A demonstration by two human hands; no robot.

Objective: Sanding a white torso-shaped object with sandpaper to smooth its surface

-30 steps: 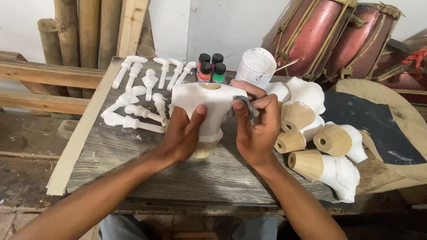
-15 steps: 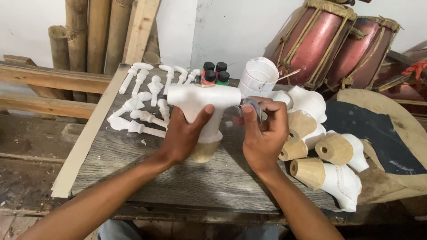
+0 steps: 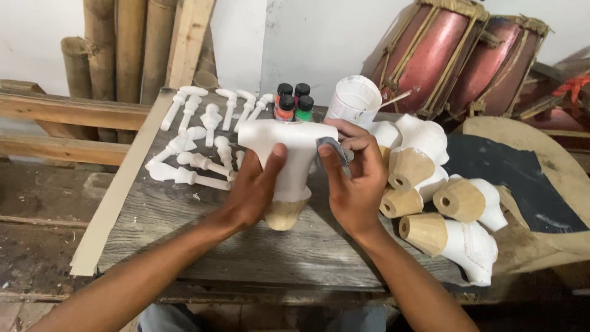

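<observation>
My left hand (image 3: 252, 193) grips a white-painted wooden torso piece (image 3: 289, 147) with a bare wood base, held upright over the grey wooden table (image 3: 184, 227). My right hand (image 3: 353, 184) presses a small grey piece of sandpaper (image 3: 332, 150) against the right side of the torso. Both hands meet at the middle of the table.
Several white-painted limb pieces (image 3: 196, 147) lie at the back left. Small paint bottles (image 3: 292, 101) and a white paint tub (image 3: 353, 101) stand behind the torso. More white torsos with wood bases (image 3: 442, 209) lie at the right. Two red drums (image 3: 455, 55), bamboo poles (image 3: 117, 49) and planks stand behind.
The view has shifted slightly. My right hand with the sandpaper has moved a little along the torso's right side; the left hand keeps its grip.
</observation>
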